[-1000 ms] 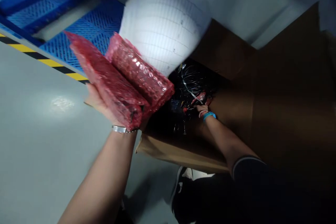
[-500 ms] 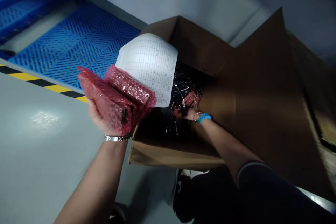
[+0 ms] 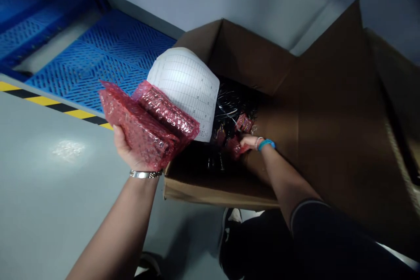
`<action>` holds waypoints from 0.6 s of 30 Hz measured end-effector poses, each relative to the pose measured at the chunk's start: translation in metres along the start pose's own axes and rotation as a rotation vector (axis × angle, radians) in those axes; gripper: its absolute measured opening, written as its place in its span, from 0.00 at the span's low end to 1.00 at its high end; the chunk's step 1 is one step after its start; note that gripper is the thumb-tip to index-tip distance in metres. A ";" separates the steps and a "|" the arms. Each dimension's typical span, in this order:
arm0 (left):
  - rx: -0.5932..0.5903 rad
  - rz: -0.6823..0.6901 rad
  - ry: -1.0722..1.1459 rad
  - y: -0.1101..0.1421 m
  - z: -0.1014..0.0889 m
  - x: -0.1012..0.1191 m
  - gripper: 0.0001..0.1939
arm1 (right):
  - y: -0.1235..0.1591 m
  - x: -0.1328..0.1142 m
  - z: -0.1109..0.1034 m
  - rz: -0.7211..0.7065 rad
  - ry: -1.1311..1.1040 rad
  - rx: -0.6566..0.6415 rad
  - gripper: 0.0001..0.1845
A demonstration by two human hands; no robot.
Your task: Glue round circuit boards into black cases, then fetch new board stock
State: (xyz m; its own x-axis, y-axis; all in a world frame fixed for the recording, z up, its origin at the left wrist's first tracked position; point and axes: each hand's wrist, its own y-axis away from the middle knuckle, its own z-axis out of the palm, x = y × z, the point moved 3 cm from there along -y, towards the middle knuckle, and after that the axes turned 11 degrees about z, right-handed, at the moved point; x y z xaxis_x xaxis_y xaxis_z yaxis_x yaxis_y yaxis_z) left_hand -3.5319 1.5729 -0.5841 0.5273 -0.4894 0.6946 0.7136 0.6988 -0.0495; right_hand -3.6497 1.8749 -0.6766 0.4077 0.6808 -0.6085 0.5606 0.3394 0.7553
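Note:
My left hand (image 3: 126,151) is raised beside an open cardboard box (image 3: 295,109), closed on two red bubble-wrap packets (image 3: 147,124) and a white sheet with a printed table (image 3: 188,85) behind them. My right hand (image 3: 247,142) reaches down into the box, fingers closed on another small red bubble-wrap packet (image 3: 236,146) among black plastic-wrapped contents (image 3: 229,105). A metal bracelet sits on my left wrist, and a blue band on my right.
The box stands on a grey floor (image 3: 49,192). A yellow-and-black striped line (image 3: 49,107) borders blue plastic grid mats (image 3: 98,57) at the upper left. The box's big flaps rise on the right. My shoe (image 3: 229,223) shows beneath the box.
The white sheet, close to the camera a second ago, has dropped back behind the packets. My right hand has shifted within the box and taken hold of a red packet.

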 end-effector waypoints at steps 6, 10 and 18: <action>0.019 -0.050 0.071 0.000 0.000 0.000 0.22 | 0.024 -0.016 -0.062 0.170 -0.003 -0.106 0.10; 0.095 -0.030 0.133 -0.002 0.003 0.001 0.25 | 0.045 -0.059 -0.055 -0.067 -0.274 -0.043 0.20; 0.071 -0.018 0.107 -0.006 0.011 0.007 0.21 | 0.081 -0.107 -0.030 -0.380 -0.460 -0.048 0.20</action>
State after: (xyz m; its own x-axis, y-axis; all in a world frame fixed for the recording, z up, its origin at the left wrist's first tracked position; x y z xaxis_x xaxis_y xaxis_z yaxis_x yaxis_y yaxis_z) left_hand -3.5372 1.5707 -0.5708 0.5636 -0.5526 0.6139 0.6912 0.7225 0.0158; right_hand -3.6697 1.8488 -0.5426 0.4616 0.1583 -0.8728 0.6992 0.5406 0.4678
